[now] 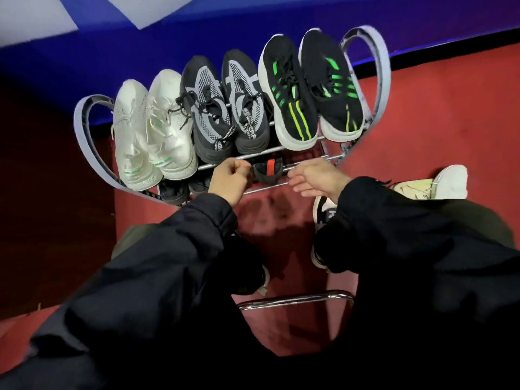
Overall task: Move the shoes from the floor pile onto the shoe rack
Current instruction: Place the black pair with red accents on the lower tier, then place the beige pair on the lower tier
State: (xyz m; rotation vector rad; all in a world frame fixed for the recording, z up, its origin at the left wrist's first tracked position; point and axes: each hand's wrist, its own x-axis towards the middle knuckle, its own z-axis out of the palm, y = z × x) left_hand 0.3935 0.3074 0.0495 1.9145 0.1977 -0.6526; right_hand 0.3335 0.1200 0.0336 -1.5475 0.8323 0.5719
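Observation:
The shoe rack [91, 142] has grey curved sides and chrome rails. Its top shelf holds a white pair [146, 136], a black-and-grey pair [225, 108] and a black pair with green stripes [309, 88]. On the lower shelf lies a black shoe with a red stripe [267, 171]. My left hand [229, 180] is curled against that shoe's left edge and pinches it. My right hand [312, 177] hovers just right of the shoe, fingers apart and holding nothing. More dark shoes [176, 191] sit at the left of the lower shelf, mostly hidden.
On the red carpet to the right lie a white shoe [450, 181] and a cream shoe [410, 188]. A black-and-white sneaker [320, 212] shows beneath my right sleeve. A chrome bar [295, 299] crosses near my knees. A blue wall [253, 23] stands behind the rack.

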